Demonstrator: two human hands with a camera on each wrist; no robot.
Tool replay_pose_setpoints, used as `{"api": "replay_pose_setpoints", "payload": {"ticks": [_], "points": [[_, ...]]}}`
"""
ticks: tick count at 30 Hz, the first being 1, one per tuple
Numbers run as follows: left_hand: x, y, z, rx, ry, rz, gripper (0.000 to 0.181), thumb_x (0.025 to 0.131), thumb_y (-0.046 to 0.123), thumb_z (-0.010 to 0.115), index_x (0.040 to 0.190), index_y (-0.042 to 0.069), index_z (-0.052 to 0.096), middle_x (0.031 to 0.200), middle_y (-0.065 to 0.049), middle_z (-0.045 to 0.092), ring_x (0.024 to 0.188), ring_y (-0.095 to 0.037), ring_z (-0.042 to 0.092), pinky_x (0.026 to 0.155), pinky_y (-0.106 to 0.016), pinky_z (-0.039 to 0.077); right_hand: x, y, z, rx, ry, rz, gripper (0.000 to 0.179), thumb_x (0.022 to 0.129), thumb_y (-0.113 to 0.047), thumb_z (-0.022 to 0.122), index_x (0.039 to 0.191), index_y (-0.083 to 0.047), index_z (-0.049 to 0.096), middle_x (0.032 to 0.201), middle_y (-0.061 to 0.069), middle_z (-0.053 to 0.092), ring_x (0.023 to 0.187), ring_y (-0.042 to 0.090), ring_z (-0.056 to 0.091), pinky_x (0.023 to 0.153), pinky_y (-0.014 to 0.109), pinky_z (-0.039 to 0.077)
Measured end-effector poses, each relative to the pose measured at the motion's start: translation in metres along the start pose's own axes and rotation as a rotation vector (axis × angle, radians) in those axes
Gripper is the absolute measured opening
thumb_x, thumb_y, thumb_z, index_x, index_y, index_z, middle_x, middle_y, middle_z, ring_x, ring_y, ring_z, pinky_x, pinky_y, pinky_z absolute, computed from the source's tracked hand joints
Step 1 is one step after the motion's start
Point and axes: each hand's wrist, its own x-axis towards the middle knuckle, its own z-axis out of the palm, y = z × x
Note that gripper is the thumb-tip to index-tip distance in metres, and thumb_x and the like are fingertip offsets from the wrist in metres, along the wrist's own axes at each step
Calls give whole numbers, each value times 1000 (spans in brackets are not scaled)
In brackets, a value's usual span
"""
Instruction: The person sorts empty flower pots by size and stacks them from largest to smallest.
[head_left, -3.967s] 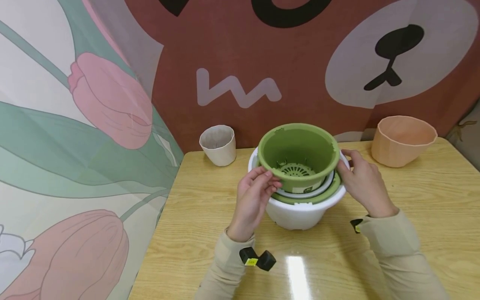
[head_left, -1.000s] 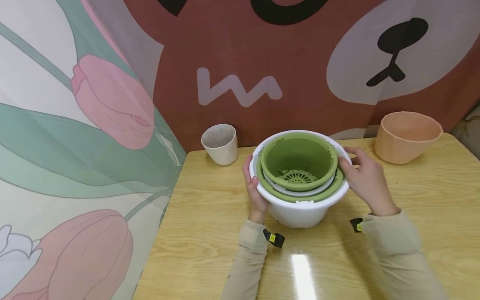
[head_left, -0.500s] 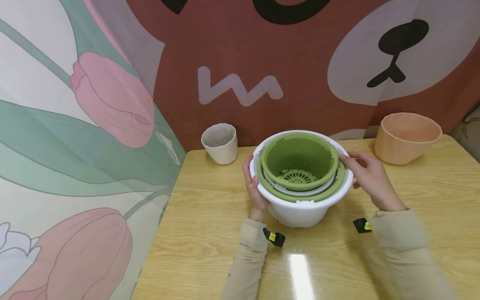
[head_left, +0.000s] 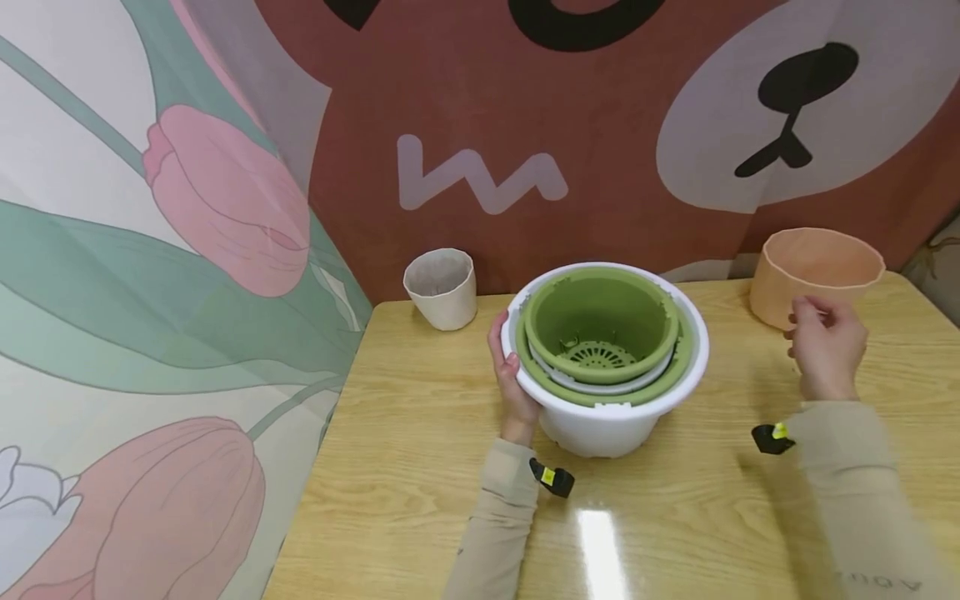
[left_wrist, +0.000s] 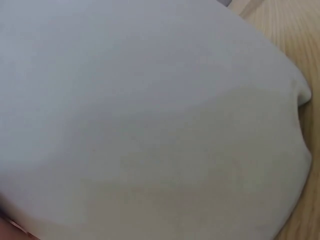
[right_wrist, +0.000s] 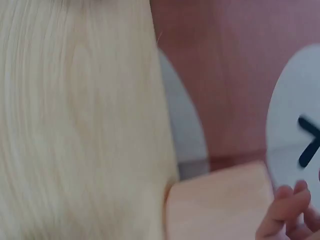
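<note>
A stack of nested flowerpots stands on the table, with a large white pot (head_left: 600, 429) outermost and green and white pots inside it. The innermost green pot (head_left: 600, 308) has a slotted bottom. My left hand (head_left: 517, 400) holds the white pot at its left side, fingers around the outer wall. In the left wrist view, that white pot (left_wrist: 150, 100) fills nearly everything. My right hand (head_left: 828, 350) hovers in front of the peach pot (head_left: 776, 287), fingers loosely curled and holding nothing. Right wrist view shows the fingers (right_wrist: 287, 207) beside the peach pot (right_wrist: 215, 205).
A small off-white pot (head_left: 442, 300) stands at the back left of the wooden table (head_left: 390, 467). Behind the table hangs a cloth backdrop (head_left: 480, 100) with a bear and tulips. Light reflects off the tabletop at the front.
The green pot, earlier held between both hands, has settled lower inside the stack. My left hand has shifted to the white pot's side. My right hand has released the rim and moved right, near the peach pot.
</note>
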Motion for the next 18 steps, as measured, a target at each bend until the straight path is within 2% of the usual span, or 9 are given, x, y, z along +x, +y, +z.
{"api": "replay_pose_setpoints", "payload": {"ticks": [4,8,9,11,14,16,18], "points": [[-4,-1,0,-2,11,-19,74,81,28,32,146,-3,15,149,-28,27,129,-22,44,112,-44,37,18,2,-17,42,160,68,6,92,-23,59,91,-28,56,74,-15,53,43,-1,47,35,14,35],[-6,-2,2,12,0,-40,74,81,26,30,146,-4,14,150,-26,27,130,-22,43,111,-38,38,32,1,-31,0,229,142,11,94,-30,55,97,-34,46,87,-12,44,49,-1,42,35,13,34],[-7,-3,2,16,-4,-42,74,81,27,29,147,-3,14,151,-26,28,130,-22,43,111,-37,38,35,0,-34,0,225,165,13,94,-32,54,103,-34,44,89,-12,43,48,0,42,35,14,34],[-6,-3,2,32,-10,-42,73,81,27,29,147,-3,15,151,-25,28,130,-23,42,110,-35,38,42,-3,-38,20,195,216,29,94,-34,53,121,-35,42,96,-15,40,49,0,44,35,16,37],[-7,-3,2,46,-4,-46,72,82,27,28,148,-1,17,151,-25,29,131,-23,42,110,-33,38,52,-7,-43,71,108,268,60,95,-36,53,147,-34,24,102,-16,40,45,4,48,36,19,41],[-7,-3,1,52,0,-48,72,82,27,28,148,0,16,151,-25,28,131,-24,42,110,-34,38,57,-8,-44,102,46,280,73,95,-37,53,154,-33,10,103,-16,40,45,6,50,39,21,43],[-8,-3,1,57,2,-50,73,82,28,28,148,0,17,151,-25,28,132,-25,41,110,-35,38,61,-9,-44,135,-1,292,78,95,-37,53,154,-33,3,99,-12,43,45,8,52,39,22,45]]}}
